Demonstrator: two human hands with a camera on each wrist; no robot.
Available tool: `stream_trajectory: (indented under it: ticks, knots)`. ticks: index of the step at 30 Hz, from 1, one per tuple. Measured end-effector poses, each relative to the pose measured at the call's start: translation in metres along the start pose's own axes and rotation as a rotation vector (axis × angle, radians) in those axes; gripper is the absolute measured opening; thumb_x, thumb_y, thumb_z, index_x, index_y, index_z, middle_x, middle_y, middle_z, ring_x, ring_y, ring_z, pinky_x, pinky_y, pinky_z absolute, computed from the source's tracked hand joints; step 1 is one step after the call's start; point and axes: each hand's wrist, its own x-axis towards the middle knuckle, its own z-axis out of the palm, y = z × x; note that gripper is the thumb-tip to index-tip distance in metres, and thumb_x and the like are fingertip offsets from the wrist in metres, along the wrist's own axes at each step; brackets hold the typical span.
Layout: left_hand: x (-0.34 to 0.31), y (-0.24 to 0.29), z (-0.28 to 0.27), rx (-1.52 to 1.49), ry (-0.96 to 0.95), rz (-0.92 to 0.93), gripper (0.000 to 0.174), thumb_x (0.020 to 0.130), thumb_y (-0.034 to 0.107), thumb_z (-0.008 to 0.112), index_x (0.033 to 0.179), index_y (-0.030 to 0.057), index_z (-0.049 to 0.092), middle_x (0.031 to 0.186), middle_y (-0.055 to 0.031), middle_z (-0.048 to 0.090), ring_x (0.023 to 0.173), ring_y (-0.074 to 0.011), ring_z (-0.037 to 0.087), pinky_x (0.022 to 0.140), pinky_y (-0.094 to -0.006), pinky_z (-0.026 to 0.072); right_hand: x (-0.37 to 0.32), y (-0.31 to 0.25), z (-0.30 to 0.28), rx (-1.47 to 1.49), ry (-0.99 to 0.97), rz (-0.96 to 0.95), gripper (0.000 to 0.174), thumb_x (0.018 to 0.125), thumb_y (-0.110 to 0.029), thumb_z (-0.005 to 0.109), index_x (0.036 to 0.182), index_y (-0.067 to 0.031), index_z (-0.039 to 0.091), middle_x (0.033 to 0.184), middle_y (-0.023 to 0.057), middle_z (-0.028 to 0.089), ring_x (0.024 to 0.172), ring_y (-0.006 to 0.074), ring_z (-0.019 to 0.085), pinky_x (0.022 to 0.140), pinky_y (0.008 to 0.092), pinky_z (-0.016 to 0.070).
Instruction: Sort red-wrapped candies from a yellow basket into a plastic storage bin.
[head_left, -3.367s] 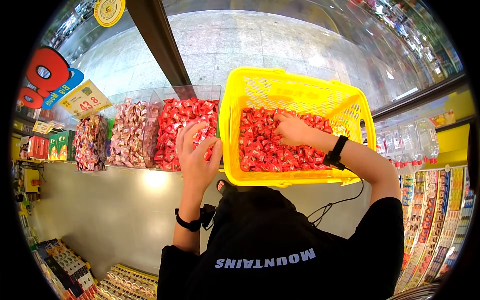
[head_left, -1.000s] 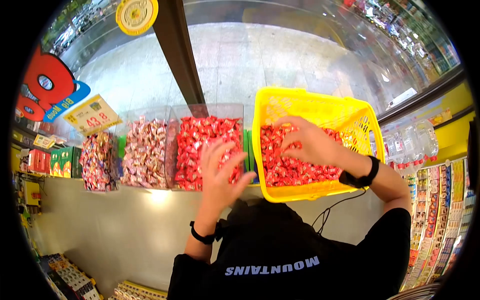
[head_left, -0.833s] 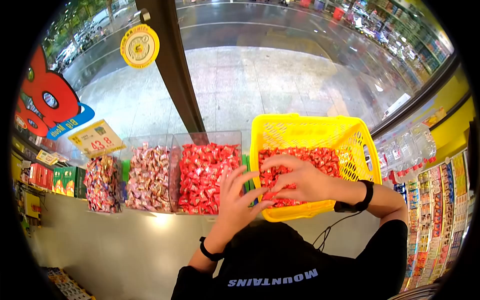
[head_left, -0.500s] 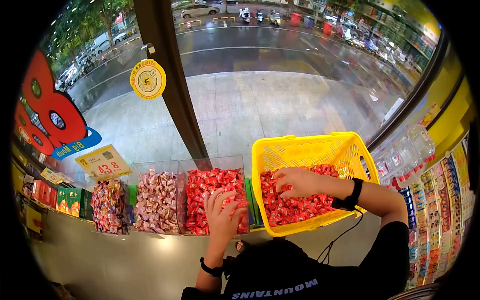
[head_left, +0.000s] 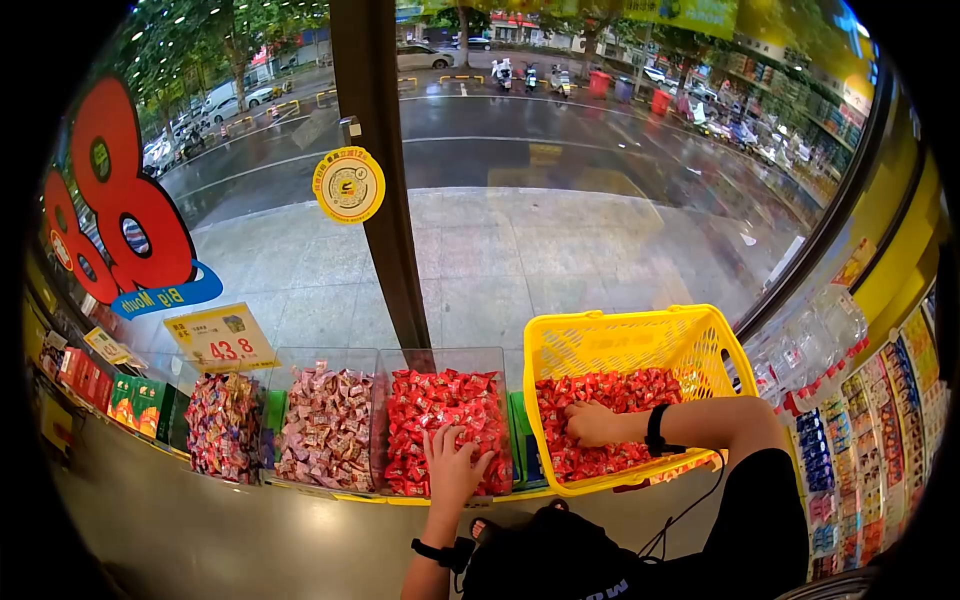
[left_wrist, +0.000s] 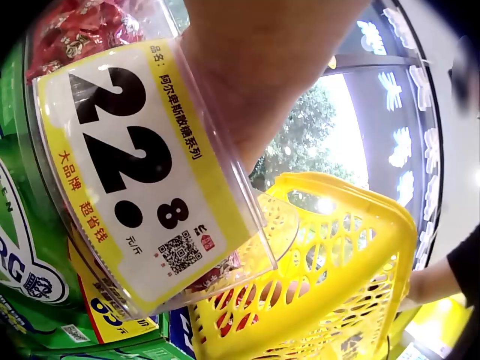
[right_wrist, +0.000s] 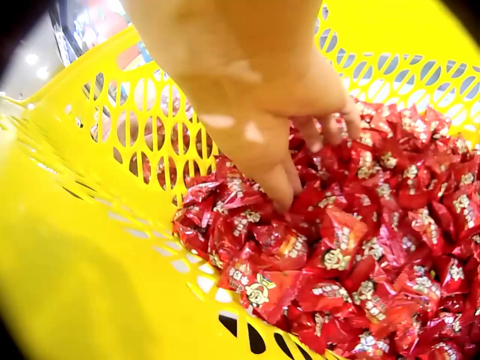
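Red-wrapped candies (head_left: 428, 400) fill a clear bin in the head view, and my left hand (head_left: 455, 468) reaches over its front edge. The fingers of that hand are spread and slightly bent, with the tips on the candies. A second heap of red candies (right_wrist: 360, 255) lies in the yellow basket (head_left: 630, 328) to the right. There my right hand (head_left: 597, 425) rests in the heap, with its thumb (right_wrist: 279, 191) and fingers apart and their tips among the wrappers. The left wrist view hides the left fingers behind the bin's front and price card (left_wrist: 142, 165).
Left of the red bin stand a bin of pink-wrapped candies (head_left: 325, 420) and a bin of mixed candies (head_left: 225, 425), with a price sign (head_left: 222, 340) behind. Green boxes (head_left: 520, 435) fill the gap beside the basket. Plastic bottles (head_left: 820, 335) and a window pillar (head_left: 375, 190) stand nearby.
The head view has tilted up towards the street. The right hand, earlier lifted over the basket near the left hand, is back down in its candies; the left hand has settled onto the bin's candies.
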Motion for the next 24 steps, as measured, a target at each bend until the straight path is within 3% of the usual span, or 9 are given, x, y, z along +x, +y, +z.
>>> stream_trajectory:
  ticks: [5,8,11,14,17,20,24]
  knots:
    - [-0.001,0.0,-0.001,0.016,0.03,0.041,0.031,0.082,0.038,0.088,0.091,0.0101,0.077,0.13,-0.0094,0.063,0.137,-0.0338,0.051,0.124,-0.0648,0.0266,0.0,0.0,-0.002,0.09,0.016,0.007,0.02,0.09,-0.025,0.076,0.105,-0.0133,0.081,0.147,0.0184,0.051,0.136,0.0436,0.046,0.105,0.0656,0.0423]
    - [0.003,0.007,-0.005,-0.003,0.056,0.029,0.035,0.082,0.04,0.087,0.098,0.0106,0.076,0.131,-0.0097,0.063,0.136,-0.0338,0.052,0.124,-0.0643,0.0267,-0.015,-0.011,-0.039,0.057,0.044,-0.006,0.02,0.085,-0.024,0.077,0.101,-0.0126,0.081,0.141,0.0187,0.057,0.129,0.043,0.053,0.103,0.0613,0.0459]
    - [0.004,0.01,-0.008,-0.042,0.087,0.011,0.04,0.083,0.04,0.087,0.107,0.0115,0.074,0.132,-0.01,0.063,0.135,-0.0339,0.053,0.124,-0.064,0.0265,-0.02,0.004,-0.075,0.21,-0.015,-0.068,0.022,0.082,-0.027,0.08,0.097,-0.0103,0.08,0.132,0.0206,0.062,0.122,0.0414,0.059,0.102,0.054,0.0496]
    - [0.006,0.013,-0.018,-0.119,0.124,-0.002,0.043,0.085,0.035,0.084,0.119,0.0128,0.072,0.134,-0.0108,0.062,0.136,-0.0352,0.052,0.123,-0.0637,0.027,-0.057,-0.009,-0.129,0.31,0.272,-0.187,0.021,0.084,-0.026,0.08,0.095,-0.0083,0.077,0.128,0.0215,0.065,0.118,0.0394,0.063,0.102,0.0469,0.0517]
    - [0.018,0.035,-0.038,-0.217,0.153,-0.03,0.047,0.082,0.03,0.086,0.124,0.0133,0.071,0.139,-0.0105,0.06,0.139,-0.0373,0.049,0.124,-0.0636,0.0268,-0.085,-0.017,-0.151,0.392,0.591,-0.381,0.018,0.089,-0.024,0.079,0.095,-0.0077,0.074,0.135,0.0207,0.063,0.119,0.0386,0.064,0.102,0.0469,0.0523]
    - [0.047,0.084,-0.072,-0.288,0.164,0.1,0.05,0.08,0.028,0.088,0.126,0.0141,0.071,0.14,-0.0097,0.06,0.14,-0.0377,0.049,0.124,-0.0638,0.0259,-0.115,-0.037,-0.175,0.49,0.703,-0.522,0.012,0.092,-0.02,0.078,0.098,-0.0093,0.074,0.14,0.0188,0.06,0.116,0.0369,0.066,0.1,0.0449,0.0534]
    - [0.07,0.134,-0.078,-0.236,0.032,0.287,0.044,0.078,0.032,0.092,0.116,0.015,0.077,0.14,-0.0083,0.061,0.14,-0.037,0.049,0.124,-0.0634,0.0263,-0.143,-0.057,-0.182,0.611,0.669,-0.547,0.011,0.093,-0.017,0.078,0.1,-0.0102,0.074,0.143,0.0158,0.058,0.117,0.0341,0.066,0.101,0.0421,0.0538]
